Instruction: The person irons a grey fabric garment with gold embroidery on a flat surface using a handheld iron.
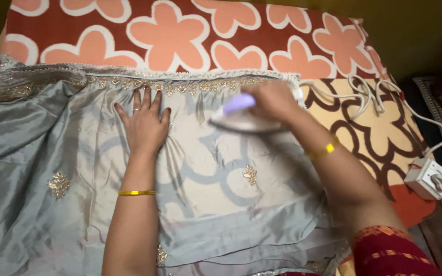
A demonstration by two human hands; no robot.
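A person's right hand (272,99) wraps around the lilac handle of a white electric iron (241,118), its sole on the upper middle of a grey silk cloth (216,179), just below the cloth's gold-embroidered border (180,84). The left hand (145,125) lies flat beside the iron, fingers spread and pressed to the fabric, a gold bangle (136,192) at the wrist. The pressing stroke appears to be under way; the next pass seems to call for the flat hand to keep the silk taut while the iron travels along the border. Motion blur hides the iron's tip, but its long axis runs roughly left to right across the picture, the handle end angled toward the left hand. The cloth is spread over a floral-print cover (180,30); a white cord (374,94) trails right to a switch box (425,176).
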